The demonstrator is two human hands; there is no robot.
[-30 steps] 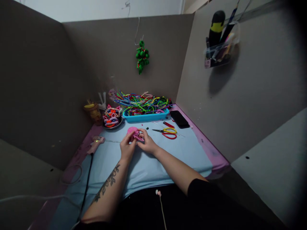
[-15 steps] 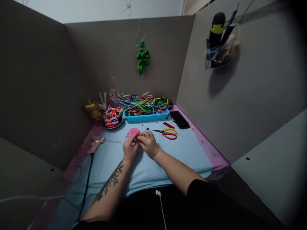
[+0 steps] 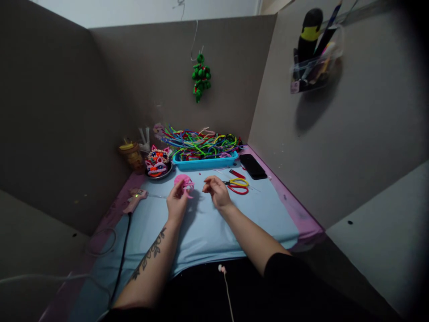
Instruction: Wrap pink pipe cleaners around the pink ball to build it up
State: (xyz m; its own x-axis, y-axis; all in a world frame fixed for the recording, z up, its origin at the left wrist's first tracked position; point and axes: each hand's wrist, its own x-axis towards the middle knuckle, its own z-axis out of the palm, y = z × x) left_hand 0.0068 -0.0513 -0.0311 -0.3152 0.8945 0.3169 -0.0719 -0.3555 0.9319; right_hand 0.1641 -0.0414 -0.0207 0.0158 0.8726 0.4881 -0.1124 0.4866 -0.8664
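My left hand (image 3: pixel 176 200) is closed on a pink pipe-cleaner piece (image 3: pixel 182 180), a rounded fuzzy shape with loose curved ends sticking out to the right. Across a gap, my right hand (image 3: pixel 217 193) hovers over the blue cloth with its fingers half bent and slightly apart. Nothing shows between them. Just to its right lie scissors (image 3: pixel 238 182) with one yellow and one red handle, their blades partly hidden by the hand.
A blue tray (image 3: pixel 206 163) piled with colourful pipe cleaners (image 3: pixel 201 143) stands at the back. Left of it, a metal bowl (image 3: pixel 161 176) holds finished fuzzy pieces. A pink glue gun (image 3: pixel 136 199) lies left, a phone (image 3: pixel 253 167) right. Grey partitions enclose the table.
My hands, together on the pink piece before, have parted. The right hand has let go and moved right, toward the scissors; the left keeps the piece, which now shows more fully.
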